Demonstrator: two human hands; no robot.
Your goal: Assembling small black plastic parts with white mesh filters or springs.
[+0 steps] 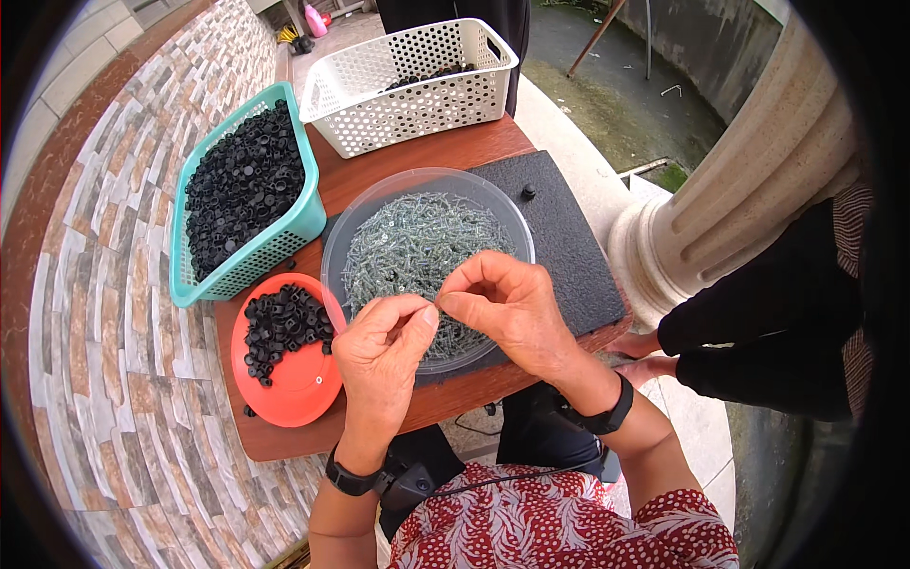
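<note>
1. The left hand [381,353] and the right hand [507,305] meet fingertip to fingertip above the near rim of a clear round bowl [353,220], thumbs and forefingers pinched together.
2. What they pinch is too small to make out (it is hidden between the fingertips), so I cannot tell which part it is.
3. The bowl holds a heap of grey metal screws [417,242] and sits on a black textured mat [569,237].
4. The mat lies on a small reddish-brown wooden table [374,171]; a single black cap [528,192] rests on the mat near its far edge.
5. Just left of the left hand, an orange round lid [301,384] carries a loose pile of black plastic caps [284,325], touching the bowl's side.
6. Beyond the lid, a teal mesh basket [294,229] is filled with many more black caps (heaped close to the rim).
7. At the table's far side stands a white perforated basket [417,104] with a few dark pieces at its bottom.
8. Both wrists wear black bands; the person's patterned red clothing shows at the lower edge.
9. To the right, another person's dark sleeve [768,313] and hand [645,365] reach toward the table edge, beside a pale fluted column [758,161].
</note>
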